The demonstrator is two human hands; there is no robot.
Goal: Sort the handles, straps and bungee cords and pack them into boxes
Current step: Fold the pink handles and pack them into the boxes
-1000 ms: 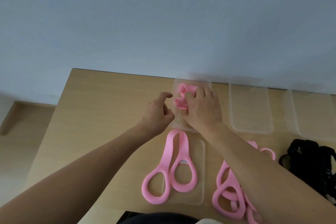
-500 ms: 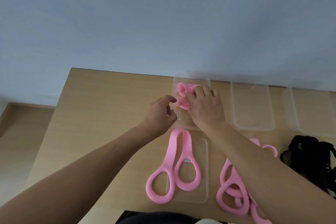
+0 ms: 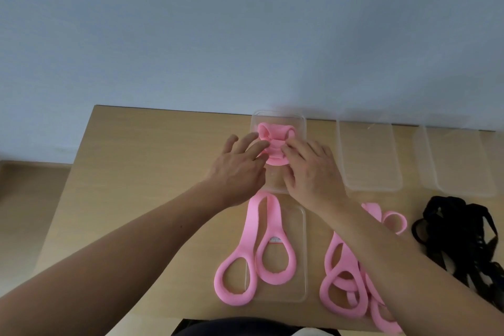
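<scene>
A folded pink strap [image 3: 274, 142] is pressed into the left box [image 3: 278, 116] at the far edge of the table [image 3: 152, 161]. It is steadied by the left hand [image 3: 237, 172], fingers straight against its side, and by the right hand [image 3: 313, 169], fingers laid flat over its top. Neither hand is clenched round it.

The task is judged barely begun, with only this one strap packed. Pink loops [image 3: 256, 248] are laid across a clear lid [image 3: 298, 254], a pink pile [image 3: 343, 281] is left beneath the right arm, and a black tangle [image 3: 461, 232] lies untouched at the right. The middle box [image 3: 368, 155] and the right box [image 3: 458, 161] are seen with nothing in them.
</scene>
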